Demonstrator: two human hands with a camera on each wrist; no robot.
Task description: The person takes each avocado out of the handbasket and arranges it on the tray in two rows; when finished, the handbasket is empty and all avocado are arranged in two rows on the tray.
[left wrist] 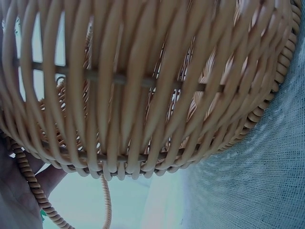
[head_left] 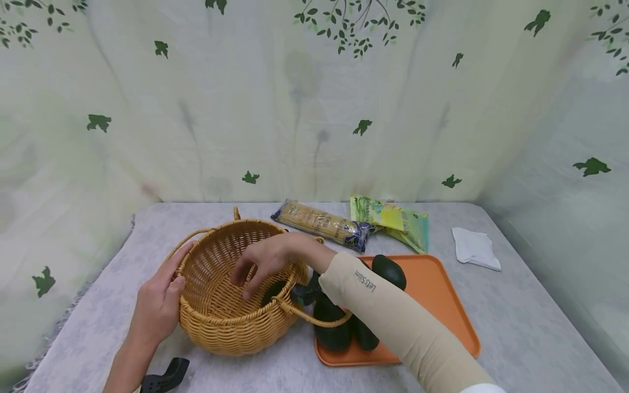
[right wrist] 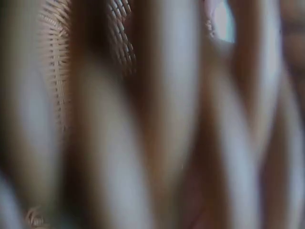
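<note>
A round wicker basket [head_left: 231, 338] stands on the table, its hoop handles folded outward. My left hand [head_left: 157, 305] holds its left rim, with the thumb near the top edge; part of that hand [left wrist: 19, 191] shows beside a handle in the left wrist view. Inside the basket, a dark green avocado [head_left: 273, 292] lies against the right wall, partly hidden. My right hand [head_left: 267, 259] reaches over the right rim into the basket, fingers loosely bent with nothing visible between them. Blurred wicker [right wrist: 171, 95] fills the right wrist view.
An orange tray [head_left: 437, 295] to the right carries several dark green avocados [head_left: 334, 327], partly behind the sleeved forearm. Behind lie a pack of noodles [head_left: 319, 221] and green-yellow packets [head_left: 393, 218]. A white tissue packet [head_left: 475, 248] lies far right.
</note>
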